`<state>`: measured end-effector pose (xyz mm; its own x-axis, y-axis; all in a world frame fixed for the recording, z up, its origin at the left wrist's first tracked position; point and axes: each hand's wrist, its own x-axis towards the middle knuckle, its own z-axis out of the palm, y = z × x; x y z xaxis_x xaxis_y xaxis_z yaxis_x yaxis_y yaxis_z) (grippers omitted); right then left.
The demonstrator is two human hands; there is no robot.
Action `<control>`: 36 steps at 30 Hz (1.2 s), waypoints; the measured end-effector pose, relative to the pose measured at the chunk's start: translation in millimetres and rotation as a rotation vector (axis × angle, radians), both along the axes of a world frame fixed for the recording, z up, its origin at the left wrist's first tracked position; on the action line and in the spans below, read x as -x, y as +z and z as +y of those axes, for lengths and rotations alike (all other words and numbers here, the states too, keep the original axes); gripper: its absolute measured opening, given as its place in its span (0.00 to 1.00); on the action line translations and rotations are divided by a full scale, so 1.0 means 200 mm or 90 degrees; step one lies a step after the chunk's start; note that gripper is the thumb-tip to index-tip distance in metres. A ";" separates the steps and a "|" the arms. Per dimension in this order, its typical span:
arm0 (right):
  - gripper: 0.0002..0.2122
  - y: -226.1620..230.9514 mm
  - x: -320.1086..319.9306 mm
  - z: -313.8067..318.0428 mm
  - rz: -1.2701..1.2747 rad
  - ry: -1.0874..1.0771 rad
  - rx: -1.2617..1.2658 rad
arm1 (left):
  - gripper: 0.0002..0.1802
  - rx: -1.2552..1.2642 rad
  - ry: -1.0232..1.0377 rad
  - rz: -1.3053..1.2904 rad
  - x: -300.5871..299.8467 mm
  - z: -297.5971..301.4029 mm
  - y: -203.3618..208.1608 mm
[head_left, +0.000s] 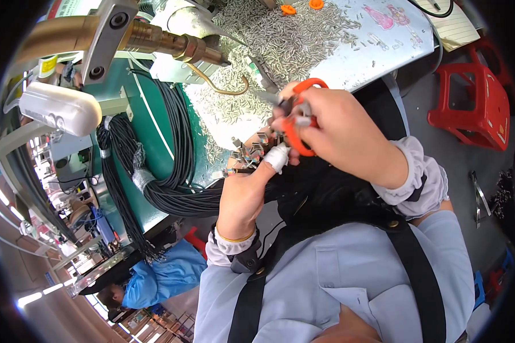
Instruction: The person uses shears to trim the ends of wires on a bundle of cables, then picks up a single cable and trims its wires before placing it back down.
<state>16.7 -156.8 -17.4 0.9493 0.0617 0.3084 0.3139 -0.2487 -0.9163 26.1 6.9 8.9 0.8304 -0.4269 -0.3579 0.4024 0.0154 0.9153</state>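
My right hand [346, 123] is closed around a pair of scissors with orange-red handles [293, 139]. Their blades point up and left, over the edge of the bench. Just below and to the left, my left hand [241, 194] grips a bunch of black cables [203, 201], its thumb wrapped in white tape. Several small metal cable ends [247, 153] stick out past its fingers. Both hands are close together, and the fingers of the right hand hide part of what lies between them.
Many small metal pins [292, 40] cover the bench top [377, 63]. A brass tube with a hooked wire [234, 88] juts in from the upper left. More black cables [177, 126] lie on the green mat [149, 103]. Red stools [475, 106] stand right; a person in blue [166, 274] sits lower left.
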 end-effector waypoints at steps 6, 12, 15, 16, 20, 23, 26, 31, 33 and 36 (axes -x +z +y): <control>0.09 -0.09 -0.02 0.05 0.094 0.034 -0.298 | 0.12 0.153 0.040 0.109 0.00 0.05 -0.02; 0.10 -0.05 0.06 0.02 -0.265 -0.104 0.212 | 0.11 0.132 0.096 0.033 0.01 0.06 -0.04; 0.11 -0.08 0.06 0.03 -0.284 -0.103 0.197 | 0.11 0.082 0.097 0.001 0.01 0.05 -0.03; 0.12 -0.11 0.05 0.04 -0.294 -0.110 0.152 | 0.11 0.047 0.089 -0.021 0.01 0.05 -0.02; 0.12 -0.12 0.04 0.04 -0.242 -0.112 0.035 | 0.12 -0.120 0.100 -0.180 0.03 0.02 -0.03; 0.12 -0.10 0.04 0.04 -0.103 -0.092 -0.015 | 0.13 -0.180 0.145 -0.250 0.04 -0.02 -0.04; 0.09 -0.10 0.03 0.05 -0.254 -0.176 0.148 | 0.14 -0.167 0.213 -0.254 0.04 -0.04 -0.04; 0.09 -0.06 0.06 0.05 -0.043 -0.078 0.032 | 0.14 -0.187 0.127 -0.390 0.03 -0.01 -0.08; 0.08 -0.07 0.05 0.07 -0.069 -0.093 0.015 | 0.13 -0.283 0.068 -0.586 0.02 0.01 -0.10; 0.06 -0.07 0.04 0.07 -0.059 -0.084 -0.030 | 0.13 -0.224 0.132 -0.411 0.02 -0.03 -0.06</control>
<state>8.3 -142.9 -31.9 0.9156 -0.0777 0.3945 0.3650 -0.2509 -0.8966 21.7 0.9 -3.7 0.9716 -0.1905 0.1403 -0.1942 -0.3039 0.9327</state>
